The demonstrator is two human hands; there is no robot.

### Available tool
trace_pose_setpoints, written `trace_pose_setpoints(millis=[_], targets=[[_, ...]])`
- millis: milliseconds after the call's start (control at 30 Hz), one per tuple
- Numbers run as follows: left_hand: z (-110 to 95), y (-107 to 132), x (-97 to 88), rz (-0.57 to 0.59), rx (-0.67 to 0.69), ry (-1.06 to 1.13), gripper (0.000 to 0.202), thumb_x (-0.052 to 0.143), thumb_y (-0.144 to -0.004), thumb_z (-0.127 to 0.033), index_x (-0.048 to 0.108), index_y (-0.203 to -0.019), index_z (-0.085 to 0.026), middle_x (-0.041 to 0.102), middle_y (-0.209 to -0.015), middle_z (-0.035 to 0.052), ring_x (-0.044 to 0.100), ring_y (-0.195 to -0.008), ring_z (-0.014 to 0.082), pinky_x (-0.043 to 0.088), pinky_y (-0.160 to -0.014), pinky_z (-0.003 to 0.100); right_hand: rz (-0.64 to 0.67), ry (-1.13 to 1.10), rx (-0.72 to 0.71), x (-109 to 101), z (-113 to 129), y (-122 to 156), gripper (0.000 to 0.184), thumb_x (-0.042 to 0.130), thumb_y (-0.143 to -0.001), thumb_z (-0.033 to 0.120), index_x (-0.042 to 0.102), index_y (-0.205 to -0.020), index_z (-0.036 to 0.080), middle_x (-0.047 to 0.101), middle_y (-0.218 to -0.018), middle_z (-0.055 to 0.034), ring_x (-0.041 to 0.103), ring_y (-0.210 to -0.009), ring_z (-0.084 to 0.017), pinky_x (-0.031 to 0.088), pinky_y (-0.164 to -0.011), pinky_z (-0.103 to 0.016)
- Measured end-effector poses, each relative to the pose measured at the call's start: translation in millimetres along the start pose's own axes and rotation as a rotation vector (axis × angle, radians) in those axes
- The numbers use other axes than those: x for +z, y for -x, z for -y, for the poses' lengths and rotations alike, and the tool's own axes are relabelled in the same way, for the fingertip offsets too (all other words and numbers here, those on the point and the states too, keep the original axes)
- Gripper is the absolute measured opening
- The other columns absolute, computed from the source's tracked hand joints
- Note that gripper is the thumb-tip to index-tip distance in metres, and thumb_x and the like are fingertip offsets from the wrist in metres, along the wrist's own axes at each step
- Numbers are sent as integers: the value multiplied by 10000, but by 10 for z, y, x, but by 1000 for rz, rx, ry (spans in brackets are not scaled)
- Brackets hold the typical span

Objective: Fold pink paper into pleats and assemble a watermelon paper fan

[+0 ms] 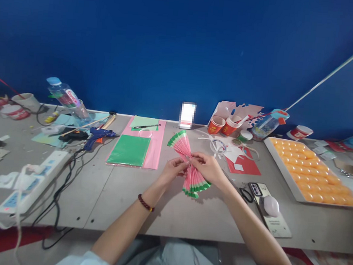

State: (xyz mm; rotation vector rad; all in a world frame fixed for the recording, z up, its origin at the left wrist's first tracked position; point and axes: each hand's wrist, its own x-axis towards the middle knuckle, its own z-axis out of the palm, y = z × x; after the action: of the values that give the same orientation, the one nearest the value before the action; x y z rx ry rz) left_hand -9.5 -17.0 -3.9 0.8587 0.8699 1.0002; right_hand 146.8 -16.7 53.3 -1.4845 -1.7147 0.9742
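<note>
A pleated paper fan (pixel 196 180), pink with green ends, spreads out on both sides of its pinched middle. My left hand (pixel 174 168) closes on it near the centre, fingertips pressed to the folds. From the other side my right hand (pixel 206 165) grips the same middle, thumb and fingers together. One fanned end points up and away, the other down toward me. The exact spot where the fingertips meet is partly hidden by the hands.
Left of the hands lie green paper (pixel 129 150), a pen (pixel 147 126), a blue glue gun (pixel 98 136) and a power strip (pixel 36 183). To the right are red paper cups (pixel 216 125), a phone (pixel 269 210) and a tray of orange balls (pixel 311 172). A small pixelated screen (pixel 187 115) stands behind.
</note>
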Motion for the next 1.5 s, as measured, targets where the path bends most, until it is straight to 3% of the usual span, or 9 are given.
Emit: trace_pose_setpoints(millis=[167, 367, 500, 700, 867, 1133, 1367, 1500], targets=[[-40, 1, 1, -56, 34, 19, 361, 797, -608, -460, 672, -741, -148, 638, -730, 20, 555, -641, 94, 415, -536, 191, 260, -540, 253, -153, -1, -58, 309, 704, -692, 449, 630, -843, 189, 689, -747, -11, 621, -645, -146, 480, -608, -268], [-73, 23, 9, -62, 25, 73, 350, 811, -594, -441, 633, -666, -149, 601, -642, -12, 529, -577, 73, 404, -553, 193, 239, -736, 291, -262, -5, -38, 269, 727, -692, 417, 594, -777, 199, 643, -687, 11, 612, -649, -131, 480, -611, -244], [-43, 20, 5, -54, 24, 72, 348, 812, -597, -433, 639, -720, -157, 605, -681, -16, 555, -590, 81, 426, -552, 197, 193, -649, 280, -73, -107, -16, 305, 743, -673, 435, 622, -821, 197, 642, -708, 22, 595, -624, -125, 478, -620, -263], [-26, 7, -9, -81, 32, 66, 346, 812, -598, -427, 647, -738, -157, 610, -713, -10, 564, -608, 88, 453, -553, 200, 69, -435, 68, 158, -213, -20, 340, 707, -700, 445, 634, -913, 190, 646, -778, 1, 611, -694, -144, 477, -692, -295], [-52, 13, -2, -110, 18, 65, 367, 814, -583, -442, 648, -740, -156, 605, -698, -8, 563, -616, 94, 445, -551, 200, -93, -297, 45, 149, -200, -23, 389, 706, -678, 458, 588, -945, 200, 584, -777, 18, 540, -575, -111, 441, -579, -264], [-73, 25, 25, -137, -2, 51, 372, 812, -587, -436, 591, -669, -148, 570, -648, -20, 545, -572, 81, 447, -550, 199, -332, -236, -5, 60, -193, -6, 353, 616, -758, 508, 578, -924, 198, 599, -851, -37, 580, -658, -149, 473, -621, -273], [-53, 24, 12, -88, 16, 40, 360, 793, -622, -446, 607, -717, -152, 595, -704, 2, 574, -629, 101, 471, -581, 215, -293, -155, 31, 118, -125, 63, 386, 614, -741, 536, 594, -932, 201, 617, -880, -49, 543, -537, -126, 449, -543, -271], [-52, 30, 11, -85, -2, 25, 353, 791, -631, -438, 603, -704, -149, 586, -684, -5, 568, -616, 93, 465, -580, 213, -352, -172, -1, 80, -144, 28, 346, 606, -753, 497, 599, -921, 194, 611, -864, -47, 571, -633, -147, 473, -592, -273]])
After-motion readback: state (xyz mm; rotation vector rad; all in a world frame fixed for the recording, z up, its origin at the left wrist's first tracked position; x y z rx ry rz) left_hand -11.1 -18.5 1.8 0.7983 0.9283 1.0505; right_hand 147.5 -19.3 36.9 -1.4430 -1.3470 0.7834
